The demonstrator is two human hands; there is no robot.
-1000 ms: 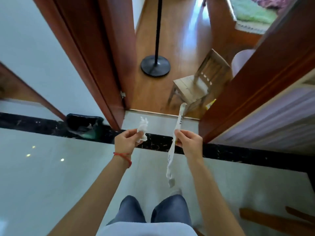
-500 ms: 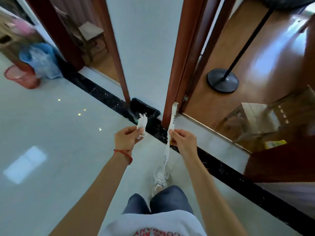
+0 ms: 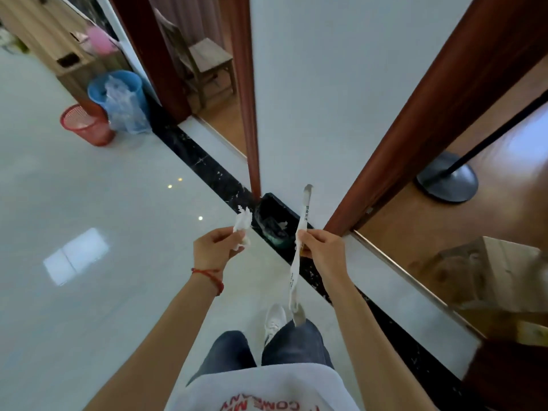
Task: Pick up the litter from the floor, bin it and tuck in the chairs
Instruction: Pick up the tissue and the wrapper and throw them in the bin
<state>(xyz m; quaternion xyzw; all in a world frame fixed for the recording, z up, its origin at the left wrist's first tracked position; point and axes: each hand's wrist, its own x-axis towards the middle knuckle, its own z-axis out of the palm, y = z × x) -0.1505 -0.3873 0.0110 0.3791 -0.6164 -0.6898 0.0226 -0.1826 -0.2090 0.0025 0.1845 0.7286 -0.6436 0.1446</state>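
Looking down from head height, a person stands on a glossy pale floor with both bare arms stretched forward. The left hand, a red string at its wrist, pinches a crumpled white tissue between thumb and fingers. The right hand pinches a long white paper strip near its middle, so one end stands up and the other dangles toward a white shoe.

Just beyond the hands, a small black bin sits on the floor against the white wall, at the foot of a dark wooden door frame; it holds some pale scraps. Farther off to the left, a blue bin with a clear plastic liner spilling over its rim stands beside an open-mesh red basket, whose contents cannot be made out.

A wooden chair stands in the doorway behind the frame. On the right, through another doorway, a round metal stand base rests on a wooden floor, with a blurred wooden chair nearer the camera.
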